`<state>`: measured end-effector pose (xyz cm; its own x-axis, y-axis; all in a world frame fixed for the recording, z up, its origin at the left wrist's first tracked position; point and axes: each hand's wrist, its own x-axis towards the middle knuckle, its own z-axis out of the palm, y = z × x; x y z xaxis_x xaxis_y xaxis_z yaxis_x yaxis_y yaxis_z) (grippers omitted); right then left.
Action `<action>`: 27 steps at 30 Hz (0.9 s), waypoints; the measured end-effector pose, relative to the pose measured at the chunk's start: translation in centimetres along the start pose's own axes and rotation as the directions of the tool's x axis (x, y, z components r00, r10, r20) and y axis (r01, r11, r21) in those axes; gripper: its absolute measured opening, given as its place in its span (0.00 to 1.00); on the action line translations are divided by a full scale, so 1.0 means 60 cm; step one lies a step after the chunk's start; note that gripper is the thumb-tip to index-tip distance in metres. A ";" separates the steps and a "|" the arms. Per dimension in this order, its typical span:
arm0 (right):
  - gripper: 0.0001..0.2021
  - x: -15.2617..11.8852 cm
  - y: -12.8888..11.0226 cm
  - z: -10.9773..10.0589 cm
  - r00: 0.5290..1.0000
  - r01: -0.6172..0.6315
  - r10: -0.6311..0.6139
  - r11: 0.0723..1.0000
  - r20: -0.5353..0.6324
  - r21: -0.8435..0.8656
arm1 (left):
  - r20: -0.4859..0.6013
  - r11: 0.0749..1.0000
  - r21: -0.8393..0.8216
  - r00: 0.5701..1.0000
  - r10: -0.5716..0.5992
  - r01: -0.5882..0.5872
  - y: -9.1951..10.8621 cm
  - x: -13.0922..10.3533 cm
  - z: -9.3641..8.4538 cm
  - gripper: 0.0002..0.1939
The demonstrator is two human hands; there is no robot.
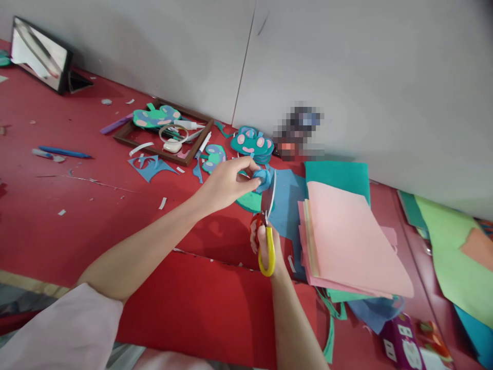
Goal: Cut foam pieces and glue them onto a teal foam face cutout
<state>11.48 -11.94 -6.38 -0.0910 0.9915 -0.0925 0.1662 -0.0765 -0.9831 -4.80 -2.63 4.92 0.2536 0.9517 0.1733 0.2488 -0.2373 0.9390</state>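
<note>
A small blue felt piece (262,179) is pinched between the thumb and fingers of my left hand (234,182), raised over the table. My right hand (267,244) is closed around the yellow and red handles of a pair of scissors (267,257). The scissor blades point away from me, just right of the blue piece; whether they touch it I cannot tell. Under and behind my left hand lie a green felt shape (250,202) and a blue felt sheet (285,200).
Stacked pink felt sheets (350,236) lie right of my hands. Behind are decorated felt shapes (252,145) and a brown wooden tray (187,158) with small tools. A tablet (40,54) leans at the far left. Blue pens (63,152) and scraps lie on the red table (92,226).
</note>
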 end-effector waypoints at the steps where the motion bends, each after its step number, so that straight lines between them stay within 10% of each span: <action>1: 0.20 0.000 -0.002 0.000 1.000 -0.009 0.009 1.000 -0.002 0.026 | 0.000 1.000 -0.004 1.000 0.001 -0.001 0.000 0.000 0.000 0.04; 27: 0.21 0.001 -0.011 0.000 1.000 0.010 -0.011 1.000 -0.011 -0.025 | -0.019 0.999 0.028 1.000 0.015 -0.014 -0.004 0.003 0.000 0.03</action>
<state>11.36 -11.85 -5.74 -0.0824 0.9933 -0.0804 0.1897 -0.0636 -0.9798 -4.81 -2.42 4.69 0.2396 0.9515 0.1929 0.2715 -0.2564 0.9276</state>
